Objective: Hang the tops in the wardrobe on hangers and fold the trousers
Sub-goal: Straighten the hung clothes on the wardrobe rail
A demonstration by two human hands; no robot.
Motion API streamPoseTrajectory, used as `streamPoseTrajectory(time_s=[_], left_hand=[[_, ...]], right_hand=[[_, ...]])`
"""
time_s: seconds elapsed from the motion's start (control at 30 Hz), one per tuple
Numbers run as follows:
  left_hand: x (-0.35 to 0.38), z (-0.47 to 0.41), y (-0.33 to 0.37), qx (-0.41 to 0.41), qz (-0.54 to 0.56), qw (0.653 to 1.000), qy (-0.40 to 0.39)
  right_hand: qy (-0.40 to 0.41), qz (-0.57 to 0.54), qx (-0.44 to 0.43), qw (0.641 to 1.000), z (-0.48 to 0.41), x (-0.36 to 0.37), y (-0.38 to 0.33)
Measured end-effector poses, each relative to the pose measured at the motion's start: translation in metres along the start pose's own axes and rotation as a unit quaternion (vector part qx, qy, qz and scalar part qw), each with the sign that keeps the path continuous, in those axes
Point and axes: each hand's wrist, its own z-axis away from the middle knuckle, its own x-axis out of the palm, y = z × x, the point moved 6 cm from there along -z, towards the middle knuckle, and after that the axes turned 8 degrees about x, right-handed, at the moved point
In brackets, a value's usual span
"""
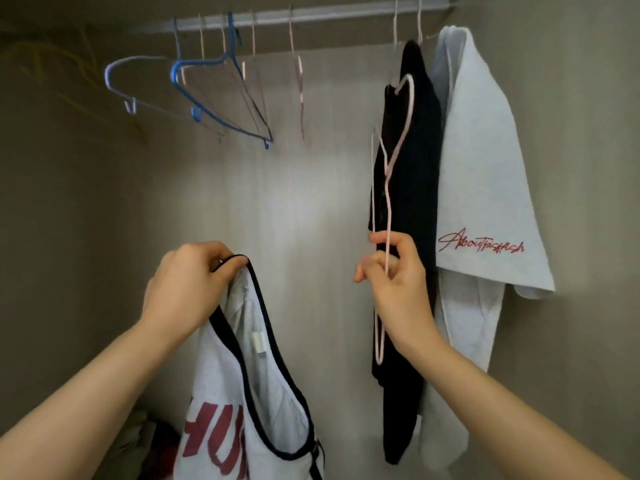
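My left hand (188, 282) grips the black-trimmed strap of a white tank top (239, 386) with red lettering, which hangs down from it. To its right, my right hand (394, 275) pinches the wire of a pale pink hanger (388, 188), held upright with its hook up near the black top. On the rail (311, 13) at the right hang a black top (412, 202) and a light grey top (481, 188) with red script lettering.
Several empty hangers hang on the left part of the rail, among them a blue one (214, 95), a lilac one (121, 81) and thin pink ones (299, 81). Crumpled clothes (149, 445) lie on the wardrobe floor at lower left. The wardrobe's back panel (304, 202) is bare in the middle.
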Motion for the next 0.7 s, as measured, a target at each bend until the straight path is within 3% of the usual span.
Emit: streamPoseTrajectory(time_s=[0.43,0.7], left_hand=[[-0.037,0.098,0.031,-0.098,0.069,0.992,-0.029],[-0.047,0.152,0.018,-0.145,0.099,0.981,-0.077]], right_hand=[[-0.147,-0.019,0.045,0.988,0.104,0.009,0.015],[-0.116,-0.117,0.103,0.981,0.164,0.032,0.021]])
